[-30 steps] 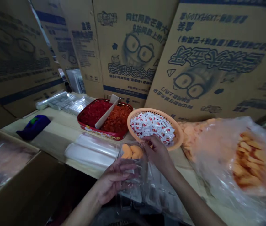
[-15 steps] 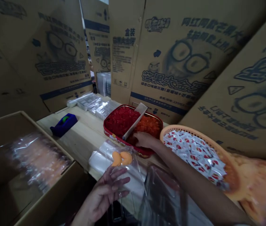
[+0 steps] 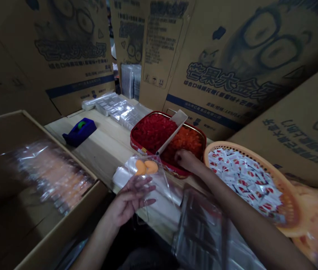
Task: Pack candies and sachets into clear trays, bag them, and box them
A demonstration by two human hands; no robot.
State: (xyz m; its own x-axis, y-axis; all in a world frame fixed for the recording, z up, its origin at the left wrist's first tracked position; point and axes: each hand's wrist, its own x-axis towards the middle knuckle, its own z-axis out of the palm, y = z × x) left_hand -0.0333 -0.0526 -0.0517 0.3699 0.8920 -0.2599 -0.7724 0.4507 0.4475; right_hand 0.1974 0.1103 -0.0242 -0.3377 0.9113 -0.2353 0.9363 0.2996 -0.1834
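My left hand (image 3: 132,198), palm up with fingers loosely spread, supports a clear plastic tray (image 3: 166,183) from below. Two orange, rounded pieces (image 3: 146,167) sit at the tray's far end. My right hand (image 3: 185,159) reaches into the front of a red tin (image 3: 139,150), its fingers curled at the small orange pieces (image 3: 188,140); its fingertips are partly hidden, and what they grip cannot be made out. A whitish divider (image 3: 173,131) separates these from dark red pieces (image 3: 155,131) in the tin's left half.
An orange basket (image 3: 291,195) of white-and-red sachets (image 3: 246,180) stands right. Clear plastic trays (image 3: 201,232) lie in front, others (image 3: 114,107) at the back. A blue tape dispenser (image 3: 80,133) sits left, beside an open carton (image 3: 60,225) with wrapped orange goods. Large cartons (image 3: 159,45) wall the back.
The whole view has shifted, with the tabletop things now higher and slightly further right. My right hand stays at the tin, its fingers more curled. My left hand still supports the tray.
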